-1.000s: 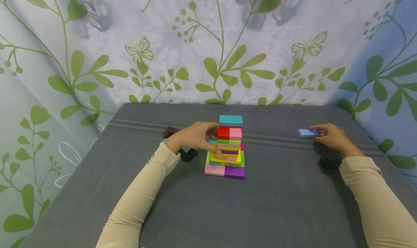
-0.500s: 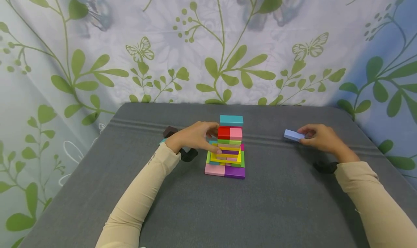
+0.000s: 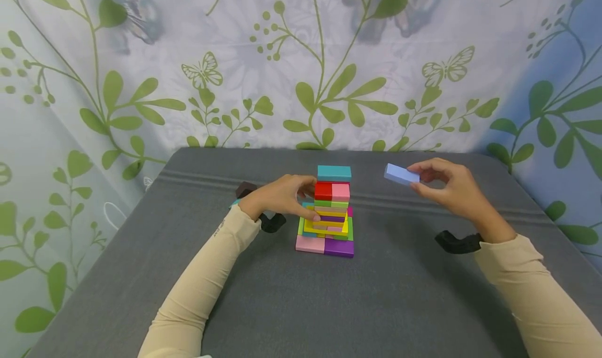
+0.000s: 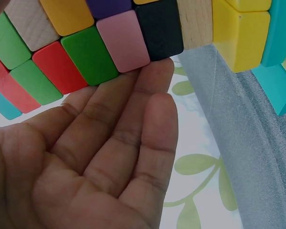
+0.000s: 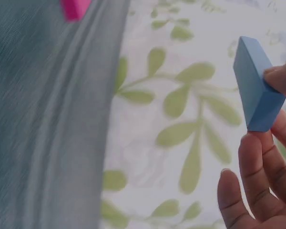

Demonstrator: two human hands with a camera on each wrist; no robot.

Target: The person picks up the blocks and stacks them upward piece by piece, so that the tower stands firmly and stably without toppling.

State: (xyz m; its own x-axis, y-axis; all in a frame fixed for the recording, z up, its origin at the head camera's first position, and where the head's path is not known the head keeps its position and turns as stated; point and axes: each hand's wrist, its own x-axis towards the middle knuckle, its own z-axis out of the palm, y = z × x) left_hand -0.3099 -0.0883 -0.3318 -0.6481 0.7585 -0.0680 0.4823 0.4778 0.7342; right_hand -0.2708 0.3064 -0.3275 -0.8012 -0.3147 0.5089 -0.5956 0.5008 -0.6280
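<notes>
A tower of colourful blocks (image 3: 332,192) stands on a wider layered block base (image 3: 324,247), with a teal block (image 3: 334,173) on top. My left hand (image 3: 282,196) is at the tower's left side, its thumb at the front. In the left wrist view, the nearly straight fingers (image 4: 155,119) touch the undersides or ends of several blocks, including a pink block (image 4: 123,45) and a black one (image 4: 160,29). To the right, my right hand (image 3: 447,185) pinches a light blue block (image 3: 401,174) between thumb and fingers, raised above the table.
The grey cloth-covered table (image 3: 385,295) ends at a leaf-patterned curtain (image 3: 263,76). A dark brown block (image 3: 246,189) lies partly hidden behind the left wrist. Black straps circle both wrists, the right strap (image 3: 457,242) hanging over the table.
My right hand has lifted the light blue block off the table and carried it left, towards the tower. The left hand and the tower look still.
</notes>
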